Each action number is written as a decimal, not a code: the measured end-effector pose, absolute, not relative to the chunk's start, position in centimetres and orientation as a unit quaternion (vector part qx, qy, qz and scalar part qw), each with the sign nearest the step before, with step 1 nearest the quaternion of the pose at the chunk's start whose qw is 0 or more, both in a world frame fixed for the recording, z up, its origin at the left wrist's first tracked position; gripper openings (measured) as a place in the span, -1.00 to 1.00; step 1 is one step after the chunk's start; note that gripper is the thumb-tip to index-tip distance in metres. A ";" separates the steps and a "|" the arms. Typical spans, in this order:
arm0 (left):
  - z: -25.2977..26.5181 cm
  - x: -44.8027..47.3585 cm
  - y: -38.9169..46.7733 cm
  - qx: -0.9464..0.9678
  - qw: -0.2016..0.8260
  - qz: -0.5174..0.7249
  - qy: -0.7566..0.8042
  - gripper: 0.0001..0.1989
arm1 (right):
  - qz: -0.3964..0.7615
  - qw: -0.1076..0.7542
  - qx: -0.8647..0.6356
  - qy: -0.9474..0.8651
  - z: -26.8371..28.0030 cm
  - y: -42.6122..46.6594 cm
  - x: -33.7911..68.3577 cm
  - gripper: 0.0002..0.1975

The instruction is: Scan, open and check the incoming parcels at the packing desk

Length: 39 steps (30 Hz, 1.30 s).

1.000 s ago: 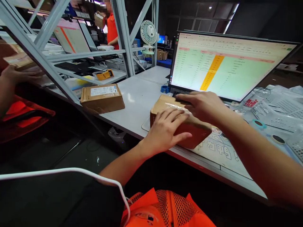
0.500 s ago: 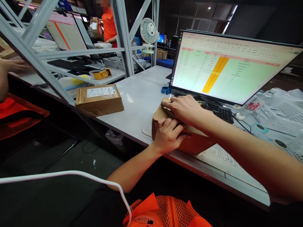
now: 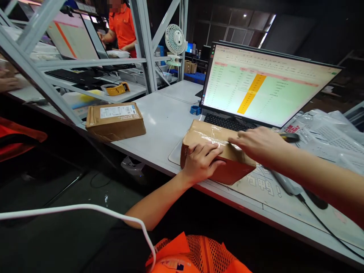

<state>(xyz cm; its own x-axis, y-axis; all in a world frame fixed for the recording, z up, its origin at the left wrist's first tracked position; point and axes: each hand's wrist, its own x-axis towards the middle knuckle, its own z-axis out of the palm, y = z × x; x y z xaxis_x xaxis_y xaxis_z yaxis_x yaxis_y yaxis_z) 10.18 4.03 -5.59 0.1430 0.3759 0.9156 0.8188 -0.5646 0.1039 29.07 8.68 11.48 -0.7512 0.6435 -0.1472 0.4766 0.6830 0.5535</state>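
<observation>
A taped cardboard box (image 3: 209, 131) lies at the table's front edge, shiny clear tape running over its top. My left hand (image 3: 201, 161) grips its near left side, fingers over the top edge and thumb against the front face. Over the right part of the top, my right hand (image 3: 257, 142) is closed around a utility knife (image 3: 291, 137). The knife's dark and yellow handle end sticks out behind the hand; its blade is hidden. Farther left on the table rests a second cardboard box (image 3: 116, 123) with a white label.
A monitor (image 3: 264, 83) and keyboard (image 3: 220, 121) stand behind the taped box, with a blue tape roll (image 3: 195, 110) beside them. Plastic-wrapped goods (image 3: 327, 132) are at right. A metal frame (image 3: 145, 49) rises at left. A co-worker in an orange shirt (image 3: 123, 26) stands beyond.
My right hand has slid right along the box top with the knife, from the far left corner towards the right end. My left hand keeps its hold. The view has turned slightly.
</observation>
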 end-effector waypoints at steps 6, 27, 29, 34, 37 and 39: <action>-4.5 10.1 3.3 -0.733 0.183 -0.500 -0.423 -0.71 | 0.231 0.210 0.467 0.827 5.5 8.6 43.7 -0.59; -1.7 7.3 5.3 -0.774 0.324 -0.394 -0.374 -0.48 | -0.003 -0.156 0.362 0.919 6.9 14.4 30.6 -0.53; -1.6 7.3 5.3 -0.775 0.323 -0.394 -0.373 -0.48 | 0.040 -0.078 0.366 0.927 7.0 13.9 28.2 -0.51; -1.8 7.4 5.3 -0.781 0.316 -0.394 -0.368 -0.48 | 0.160 0.034 0.373 0.913 7.1 12.6 26.7 -0.60; -2.2 7.3 4.8 -0.786 0.297 -0.393 -0.373 -0.43 | 0.200 -0.006 0.416 0.887 8.1 14.2 27.3 -0.61; -2.4 7.3 4.2 -0.792 0.278 -0.399 -0.369 -0.41 | 0.183 -0.061 0.466 0.863 8.5 16.5 28.1 -0.59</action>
